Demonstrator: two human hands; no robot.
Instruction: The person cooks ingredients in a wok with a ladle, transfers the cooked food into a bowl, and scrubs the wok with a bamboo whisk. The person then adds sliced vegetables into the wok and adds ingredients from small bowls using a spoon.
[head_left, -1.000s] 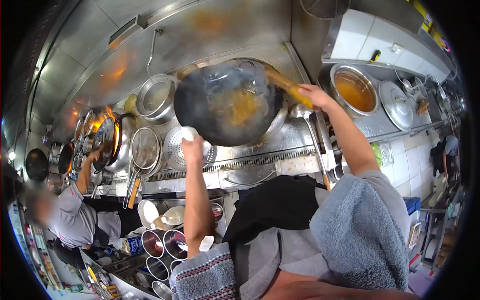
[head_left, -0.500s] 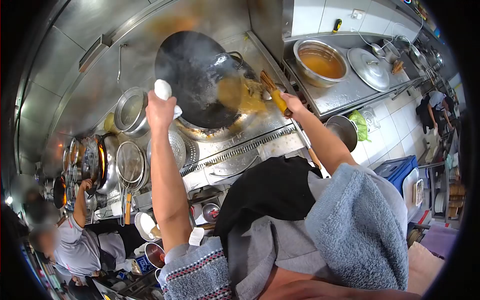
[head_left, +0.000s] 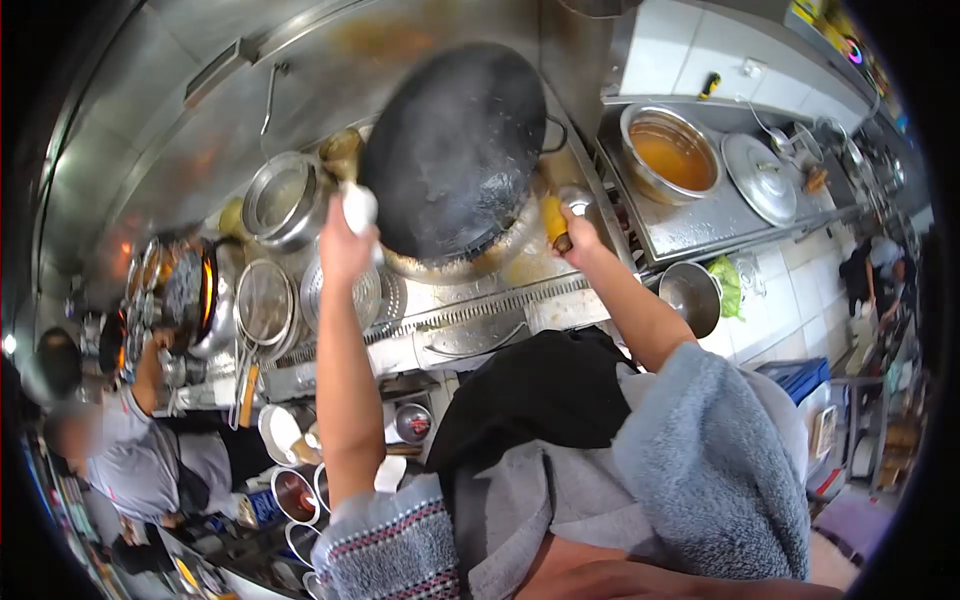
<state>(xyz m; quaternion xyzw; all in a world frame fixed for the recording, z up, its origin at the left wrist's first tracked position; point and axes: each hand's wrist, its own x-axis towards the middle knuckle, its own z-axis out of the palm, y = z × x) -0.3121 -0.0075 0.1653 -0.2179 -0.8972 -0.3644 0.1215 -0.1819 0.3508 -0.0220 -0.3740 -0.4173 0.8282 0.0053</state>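
Wok (head_left: 455, 150) tilted up over the stove ring (head_left: 505, 262), far side raised, near edge down at the ring. Dark surface, wet shine low on its right part, steam over it. Loop handle (head_left: 557, 134) sticks out on its right side.

Left hand (head_left: 345, 245): fingers closed on a bunched white cloth (head_left: 359, 208), just beside the wok's left edge. Wok is ahead and to the right of this hand. Can't tell whether the hand grips the wok through the cloth; contact point hidden.

Right hand (head_left: 580, 243): fingers wrapped round a yellow-banded brush (head_left: 554, 220), off the wok's lower right edge, hand itself apart from wok. Wok is ahead and to the left of this hand. Brush's far end blurred; can't tell if it touches anything. Ladle bowl (head_left: 577, 200) just beyond this hand, on the metal stove top (head_left: 545, 272).

Left of the wok: nested metal bowls (head_left: 280, 200), round strainer (head_left: 265, 302), perforated skimmer (head_left: 342, 292) behind the left forearm. Right side counter: metal pot (head_left: 670, 155) with orange-brown liquid, metal lid (head_left: 760, 180) next to it. Below that counter, deep pot (head_left: 690, 298) beside a green bag (head_left: 726, 288).

Far left: co-worker (head_left: 150, 455), one arm reaching to pans near flames.
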